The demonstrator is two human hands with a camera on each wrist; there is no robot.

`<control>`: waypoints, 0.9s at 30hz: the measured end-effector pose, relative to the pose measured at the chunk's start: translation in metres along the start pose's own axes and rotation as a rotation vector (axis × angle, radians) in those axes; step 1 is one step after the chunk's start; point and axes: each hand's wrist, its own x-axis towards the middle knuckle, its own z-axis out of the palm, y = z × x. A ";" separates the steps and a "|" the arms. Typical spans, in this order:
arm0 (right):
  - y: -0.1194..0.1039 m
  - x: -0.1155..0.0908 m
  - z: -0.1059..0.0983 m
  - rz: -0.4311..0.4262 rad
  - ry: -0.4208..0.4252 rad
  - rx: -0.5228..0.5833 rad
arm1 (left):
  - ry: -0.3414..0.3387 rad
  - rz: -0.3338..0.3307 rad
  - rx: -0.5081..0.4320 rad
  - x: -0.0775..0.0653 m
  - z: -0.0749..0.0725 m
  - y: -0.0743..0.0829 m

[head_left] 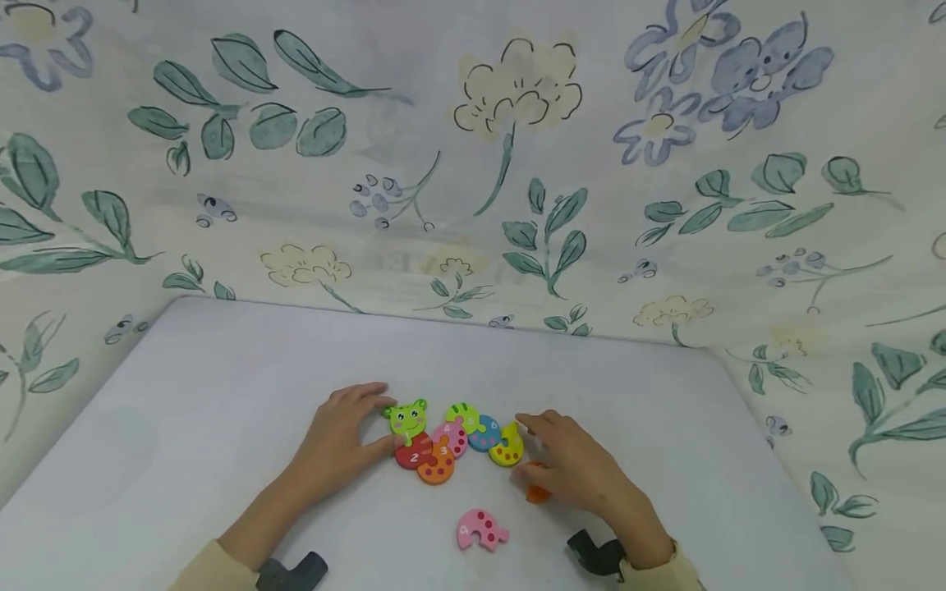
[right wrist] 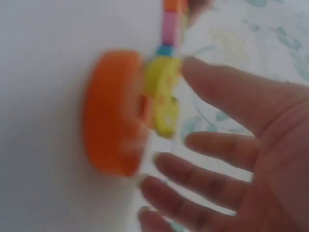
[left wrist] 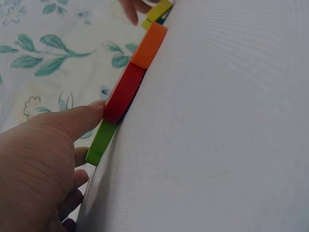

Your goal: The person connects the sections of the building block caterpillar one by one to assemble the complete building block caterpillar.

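Observation:
A row of joined caterpillar puzzle pieces lies on the white table, starting with a smiling green head piece (head_left: pixel 408 419). Behind it come a red piece (head_left: pixel 414 452) numbered 2, an orange piece (head_left: pixel 437 465) numbered 3, then pink, green and blue ones and a yellow piece (head_left: pixel 507 447). My left hand (head_left: pixel 342 439) holds the head end, thumb against the red piece and a finger at the green head. Beside the yellow end, my right hand (head_left: pixel 572 460) is spread with nothing gripped. A loose orange piece (right wrist: pixel 113 113) lies partly hidden under it in the head view.
A separate pink piece (head_left: pixel 481 529) with a notch and a knob lies nearer the front of the table (head_left: pixel 222 410). Black wrist mounts (head_left: pixel 594 554) sit at both sleeves. Flower-patterned cloth (head_left: pixel 473 164) rises behind the table and at both sides.

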 end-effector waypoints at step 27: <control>0.039 -0.030 -0.059 0.126 -0.091 0.165 | 0.001 -0.005 -0.008 0.002 -0.001 0.002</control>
